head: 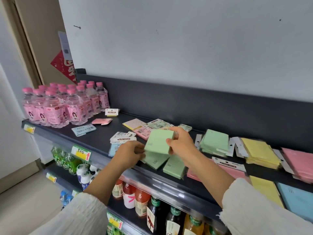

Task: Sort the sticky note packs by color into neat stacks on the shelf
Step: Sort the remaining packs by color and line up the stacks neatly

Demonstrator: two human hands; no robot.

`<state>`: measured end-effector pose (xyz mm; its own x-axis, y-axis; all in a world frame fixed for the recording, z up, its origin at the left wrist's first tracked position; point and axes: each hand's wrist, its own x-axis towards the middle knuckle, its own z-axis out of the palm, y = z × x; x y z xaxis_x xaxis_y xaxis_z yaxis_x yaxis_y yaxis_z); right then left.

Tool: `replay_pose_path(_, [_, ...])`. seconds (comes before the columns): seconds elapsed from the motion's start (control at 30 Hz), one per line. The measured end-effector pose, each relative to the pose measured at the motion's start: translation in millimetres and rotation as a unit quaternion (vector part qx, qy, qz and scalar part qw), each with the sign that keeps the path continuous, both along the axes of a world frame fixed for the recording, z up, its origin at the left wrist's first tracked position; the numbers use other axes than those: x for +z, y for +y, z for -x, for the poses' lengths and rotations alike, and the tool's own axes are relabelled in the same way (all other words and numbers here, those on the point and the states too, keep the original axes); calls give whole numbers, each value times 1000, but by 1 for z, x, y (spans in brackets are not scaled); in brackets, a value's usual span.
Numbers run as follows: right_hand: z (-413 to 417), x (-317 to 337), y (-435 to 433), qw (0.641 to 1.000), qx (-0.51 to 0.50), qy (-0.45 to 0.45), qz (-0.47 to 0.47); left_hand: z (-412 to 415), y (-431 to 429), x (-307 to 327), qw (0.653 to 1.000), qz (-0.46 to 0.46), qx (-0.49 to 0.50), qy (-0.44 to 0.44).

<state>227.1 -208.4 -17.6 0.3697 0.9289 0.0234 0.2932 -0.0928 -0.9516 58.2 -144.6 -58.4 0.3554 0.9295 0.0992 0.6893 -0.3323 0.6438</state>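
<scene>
1. One green pack (159, 139) is held tilted above the shelf (101, 138) near its front edge, the right hand (182, 141) closed on its right edge and the left hand (130, 151) pinching its lower left corner.
2. Two more green packs (175, 168) lie beneath it.
3. Green (214, 141), yellow (260, 152) and pink (299, 163) stacks sit to the right.
4. "STICKY NOTE" is read on a white header (122, 138) to the left.

shelf (169, 106): showing dark matt metal
green pack (159, 141): looking like smooth paper under glossy film
bottles (55, 107): gleaming as clear glossy plastic
sleeves (254, 206): showing white crinkled cloth
wall (186, 39): appearing matt, painted
</scene>
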Motion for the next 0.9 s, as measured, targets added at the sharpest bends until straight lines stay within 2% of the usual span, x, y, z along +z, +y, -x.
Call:
replay_pose_path(0.07, [-7,4,0,1000,-9,4,-16,-3,6,2,1000,5,-1,-15])
replay_pose_path(0.3, [-19,5,-2,998,32,-53,5,-12,31,7,998,-52,4,27])
replay_pose_path(0.43, [-15,3,6,996,31,-80,7,-8,23,16,986,-142,84,6])
replay_pose_path(0.5, [-14,5,11,996,22,-88,-9,-2,12,18,981,-159,70,82])
replay_pose_path(0.57, [-13,6,18,996,20,-82,-17,2,3,15,976,-123,45,173])
replay_pose_path(0.6, [-12,5,21,997,21,-75,-17,4,1,12,975,-104,40,192])
replay_pose_path(0.67, [-10,2,25,996,43,-73,-4,6,-2,8,978,-106,46,176])
replay_pose_path(0.73, [-8,-5,29,988,85,-126,40,5,-6,5,985,-109,51,124])
replay_pose_path(0.8, [-6,-11,28,959,116,-236,109,0,-13,4,991,-84,39,94])
replay_pose_path(0.9, [-3,-13,26,930,95,-335,116,-11,-18,1,991,-67,29,113])
